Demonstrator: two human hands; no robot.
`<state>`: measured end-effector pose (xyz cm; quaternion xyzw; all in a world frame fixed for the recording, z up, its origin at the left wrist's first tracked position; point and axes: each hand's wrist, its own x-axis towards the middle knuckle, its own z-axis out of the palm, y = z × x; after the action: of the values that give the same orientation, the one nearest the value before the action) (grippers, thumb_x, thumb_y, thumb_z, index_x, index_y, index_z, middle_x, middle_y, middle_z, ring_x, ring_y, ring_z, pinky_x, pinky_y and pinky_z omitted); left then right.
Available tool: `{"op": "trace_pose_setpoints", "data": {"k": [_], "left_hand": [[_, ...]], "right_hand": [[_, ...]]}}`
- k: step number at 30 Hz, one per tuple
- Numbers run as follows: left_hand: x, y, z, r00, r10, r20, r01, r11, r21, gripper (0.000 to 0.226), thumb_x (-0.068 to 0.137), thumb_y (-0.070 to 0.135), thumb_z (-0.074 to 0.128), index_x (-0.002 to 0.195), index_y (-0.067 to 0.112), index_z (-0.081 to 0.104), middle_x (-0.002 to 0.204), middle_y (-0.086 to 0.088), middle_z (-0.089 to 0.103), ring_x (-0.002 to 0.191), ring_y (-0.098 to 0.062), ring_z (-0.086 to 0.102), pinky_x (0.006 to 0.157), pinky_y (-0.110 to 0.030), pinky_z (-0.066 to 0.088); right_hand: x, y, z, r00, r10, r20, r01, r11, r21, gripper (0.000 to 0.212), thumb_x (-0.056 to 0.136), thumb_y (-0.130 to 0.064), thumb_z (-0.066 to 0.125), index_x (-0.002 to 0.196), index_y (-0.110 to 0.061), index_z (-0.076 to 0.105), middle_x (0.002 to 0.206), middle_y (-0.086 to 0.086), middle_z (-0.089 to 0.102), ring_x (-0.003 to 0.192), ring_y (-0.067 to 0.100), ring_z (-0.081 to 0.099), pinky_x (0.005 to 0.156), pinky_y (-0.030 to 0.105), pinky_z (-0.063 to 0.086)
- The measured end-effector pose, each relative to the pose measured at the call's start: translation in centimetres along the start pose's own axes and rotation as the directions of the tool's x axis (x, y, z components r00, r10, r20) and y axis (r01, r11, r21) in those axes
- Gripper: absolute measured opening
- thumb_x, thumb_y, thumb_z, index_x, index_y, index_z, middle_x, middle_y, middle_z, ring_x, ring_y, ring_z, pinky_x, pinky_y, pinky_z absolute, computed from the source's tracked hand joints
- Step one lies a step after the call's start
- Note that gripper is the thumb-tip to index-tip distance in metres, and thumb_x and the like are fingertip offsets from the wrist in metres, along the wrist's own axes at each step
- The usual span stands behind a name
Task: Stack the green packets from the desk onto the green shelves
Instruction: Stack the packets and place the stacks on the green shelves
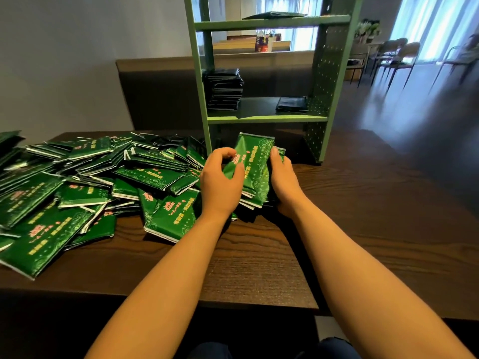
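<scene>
At desk centre, front of shelf base: small bundle (255, 161) of green packets, held up btw both hands, tilted, top end leaning away toward shelves.
L hand (221, 185): grips bundle's left side; fingers curled at upper-left edge, thumb on printed front.
R hand (282, 177): wraps bundle's right edge from the side; fingers curled round behind, mostly hidden.
Bundle vs desk: lower end low over desk (363, 216); touching or not, can't tell.
Bundle count: several packets, white edges showing at bottom; exact no. unclear.
Pile (77, 187): loose heap of green packets on left half of desk, overlapping at all angles, nearest ones just beside L wrist.
Green shelves (267, 119): upright unit standing on desk, just behind bundle; perforated side panel on right.
Lower shelf, left: tall stack (224, 90) of packets, dark in shadow, next to left post.
Lower shelf, right: short stack (291, 103), well apart from tall one, near right panel.
Upper shelf: flat packets (274, 14), count unclear, lying right of centre.
Behind desk: dark bench back (160, 94) along wall.
Far right bkgd: chairs (396, 53) by bright curtained windows, blurred.
</scene>
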<state>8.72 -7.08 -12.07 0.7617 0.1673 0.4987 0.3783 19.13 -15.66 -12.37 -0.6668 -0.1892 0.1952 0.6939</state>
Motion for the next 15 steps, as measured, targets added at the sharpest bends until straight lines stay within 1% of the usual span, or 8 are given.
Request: {"op": "trace_pose_setpoints", "data": {"k": [2, 3, 5, 9, 10, 12, 13, 15], "left_hand": [[-0.1, -0.2, 0.0, 1.0, -0.006, 0.023, 0.006, 1.0, 0.018, 0.019, 0.088, 0.011, 0.069, 0.105, 0.016, 0.063, 0.1, 0.004, 0.064, 0.093, -0.004, 0.058, 0.082, -0.007, 0.042], [-0.2, -0.2, 0.0, 0.999, -0.016, 0.034, 0.015, 1.0, 0.017, 0.019, 0.087, 0.012, 0.07, 0.104, 0.018, 0.063, 0.1, 0.005, 0.064, 0.093, -0.005, 0.058, 0.081, -0.007, 0.042], [-0.2, -0.2, 0.0, 0.996, -0.056, 0.075, 0.058, 0.998, -0.013, 0.022, 0.087, 0.012, 0.07, 0.105, 0.021, 0.061, 0.101, 0.005, 0.064, 0.095, -0.007, 0.058, 0.082, -0.011, 0.044], [-0.3, -0.1, 0.5, 0.972, -0.126, 0.196, 0.14, 0.988, -0.058, 0.03, 0.091, 0.008, 0.063, 0.114, 0.023, 0.054, 0.116, -0.003, 0.058, 0.108, -0.014, 0.055, 0.093, -0.024, 0.045], [-0.3, -0.1, 0.6, 0.966, -0.142, 0.215, 0.162, 0.984, -0.076, 0.032, 0.091, 0.006, 0.06, 0.116, 0.023, 0.051, 0.118, -0.005, 0.056, 0.11, -0.015, 0.053, 0.092, -0.023, 0.045], [-0.3, 0.2, 0.6, 0.954, -0.184, 0.237, 0.218, 0.968, -0.125, 0.036, 0.092, 0.001, 0.056, 0.119, 0.022, 0.046, 0.119, -0.006, 0.052, 0.108, -0.014, 0.051, 0.086, -0.012, 0.043], [-0.4, 0.5, 0.5, 0.95, -0.199, 0.242, 0.239, 0.96, -0.146, 0.037, 0.093, -0.002, 0.054, 0.121, 0.021, 0.044, 0.119, -0.006, 0.05, 0.106, -0.013, 0.05, 0.081, -0.007, 0.041], [-0.2, 0.7, 0.4, 0.941, -0.233, 0.245, 0.282, 0.941, -0.19, 0.039, 0.095, -0.004, 0.05, 0.125, 0.019, 0.041, 0.12, -0.006, 0.046, 0.101, -0.01, 0.049, 0.076, -0.006, 0.042]], "right_hand": [[1.0, 0.9, 0.0, 1.0, 0.008, 0.016, -0.009, 0.999, 0.034, 0.123, 0.062, -0.102, 0.047, 0.148, -0.015, 0.048, 0.133, 0.003, 0.067, 0.12, 0.022, 0.066, 0.103, 0.045, 0.053], [1.4, 1.5, -0.2, 1.0, 0.002, 0.026, -0.003, 0.999, 0.043, 0.13, 0.054, -0.105, 0.047, 0.147, -0.015, 0.05, 0.13, 0.004, 0.07, 0.116, 0.021, 0.069, 0.1, 0.044, 0.055], [1.0, 1.2, -0.2, 0.999, 0.0, 0.044, -0.002, 0.998, 0.059, 0.119, 0.06, -0.098, 0.05, 0.143, -0.012, 0.053, 0.121, 0.005, 0.074, 0.106, 0.019, 0.074, 0.091, 0.042, 0.059], [0.4, 0.5, -0.1, 0.999, -0.03, 0.027, 0.028, 0.996, 0.087, 0.085, 0.088, -0.074, 0.055, 0.14, -0.008, 0.053, 0.117, 0.008, 0.075, 0.098, 0.017, 0.076, 0.073, 0.029, 0.06], [0.3, 0.4, -0.1, 0.999, -0.027, 0.034, 0.023, 0.995, 0.101, 0.084, 0.087, -0.074, 0.058, 0.139, -0.008, 0.053, 0.118, 0.008, 0.074, 0.099, 0.017, 0.076, 0.074, 0.029, 0.06], [0.0, 0.0, -0.1, 0.998, -0.007, 0.055, 0.0, 0.992, 0.128, 0.089, 0.079, -0.071, 0.07, 0.139, -0.009, 0.051, 0.122, 0.009, 0.072, 0.103, 0.02, 0.075, 0.082, 0.036, 0.062], [-0.2, -0.1, -0.1, 0.999, -0.008, 0.049, 0.001, 0.991, 0.131, 0.077, 0.084, -0.058, 0.072, 0.139, -0.009, 0.048, 0.122, 0.01, 0.069, 0.103, 0.022, 0.074, 0.083, 0.036, 0.061], [-0.2, 0.2, -0.4, 0.998, -0.051, 0.046, 0.045, 0.992, 0.117, 0.05, 0.096, -0.022, 0.067, 0.137, -0.008, 0.042, 0.118, 0.009, 0.066, 0.099, 0.019, 0.071, 0.077, 0.031, 0.06]]}}
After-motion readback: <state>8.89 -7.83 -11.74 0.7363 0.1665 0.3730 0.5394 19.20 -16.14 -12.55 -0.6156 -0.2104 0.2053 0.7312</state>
